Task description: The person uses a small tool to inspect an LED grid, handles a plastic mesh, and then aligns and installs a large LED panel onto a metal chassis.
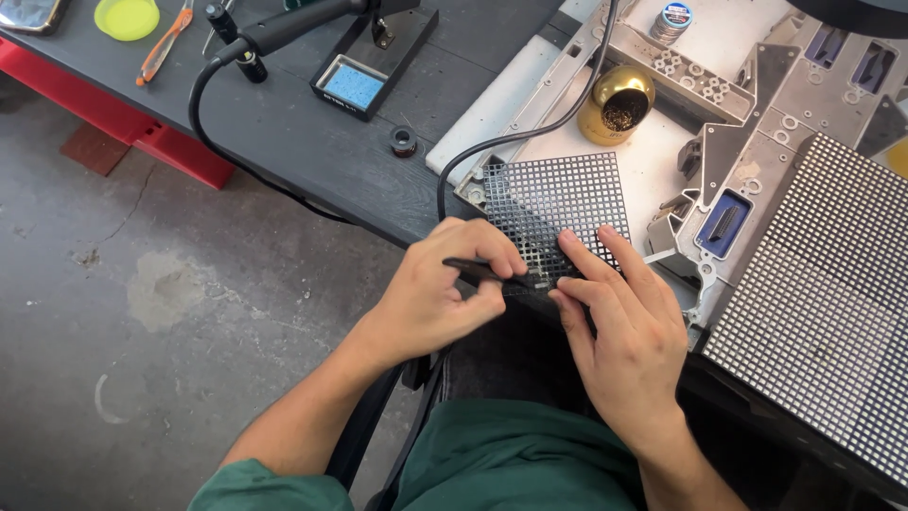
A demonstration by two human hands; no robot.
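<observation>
The left hand (435, 293) grips thin black tweezers (487, 273), their long axis pointing right at the near edge of the black square grid panel (553, 203). The right hand (619, 322) presses flat, fingers extended, just beside the tips.

A dark wooden workbench (312, 142) runs above the hands. On it, up and left of them, sit a soldering-iron stand (374, 57) with its blue sponge (355, 85), 1 yellow lid (127, 17), orange-handled pliers (163, 47) and a small solder spool (404, 141).
</observation>
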